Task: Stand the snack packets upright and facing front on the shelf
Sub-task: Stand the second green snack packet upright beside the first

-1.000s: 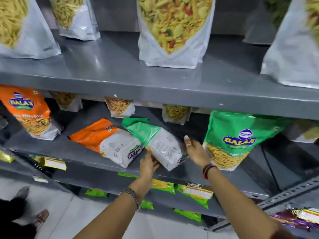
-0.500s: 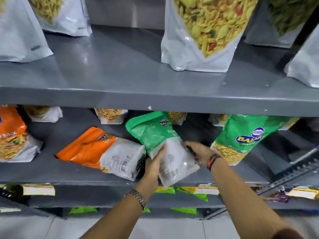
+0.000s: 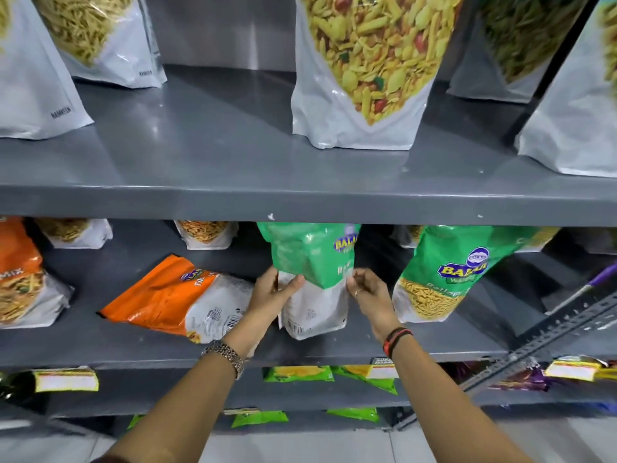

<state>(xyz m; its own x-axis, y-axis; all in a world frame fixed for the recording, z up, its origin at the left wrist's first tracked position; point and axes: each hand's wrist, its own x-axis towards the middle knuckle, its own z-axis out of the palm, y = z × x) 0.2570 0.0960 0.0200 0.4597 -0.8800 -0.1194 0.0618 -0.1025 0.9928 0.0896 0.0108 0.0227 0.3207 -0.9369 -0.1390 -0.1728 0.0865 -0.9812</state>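
Green packet point(image 3: 312, 262) upright between both hands' grip, back outward.

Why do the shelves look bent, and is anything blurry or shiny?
Head view: the wide-angle lens bows the upper shelf edge; ceiling light glares off the white pouch and shelf surface; the green packet held between both hands is motion-blurred, as are the lower price tags; the shelf's back sits in shadow.

A shop: grey metal shelves point(image 3: 300, 205) (several tiers) stocked with branded snack packets point(image 3: 447, 272).
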